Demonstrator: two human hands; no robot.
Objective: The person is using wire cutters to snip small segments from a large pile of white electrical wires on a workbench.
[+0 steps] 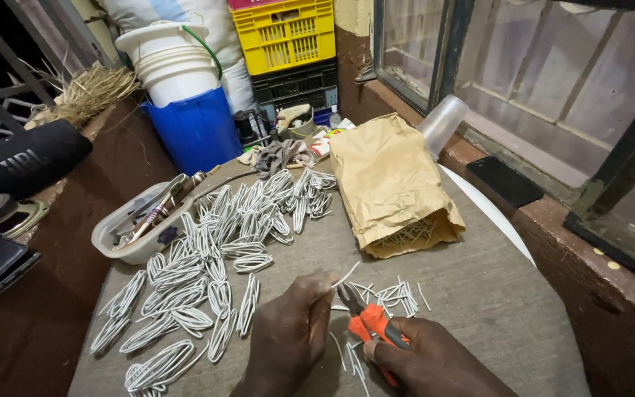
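I sit at a round table [479, 294] covered in grey cloth. My left hand [288, 334] is closed, pinching a short piece of white wire [345, 275] between thumb and fingertips, and the wire sticks up and to the right. My right hand [424, 360] is wrapped around the orange handles of a pair of cutting pliers [365, 317], whose dark tip points at the wire, just beside my left fingers. Whether the tip touches the wire, I cannot tell.

Right behind the pliers lies a small heap of cut white wire pieces [391, 295]. To my left, many folded white wire loops [214, 257] spread across the cloth. Beyond them sits a white plastic tub [123, 242] holding tools. An open brown paper bag [391, 184] lies on its side at the far right of the table, with thin pale nails [408, 234] showing in its mouth.
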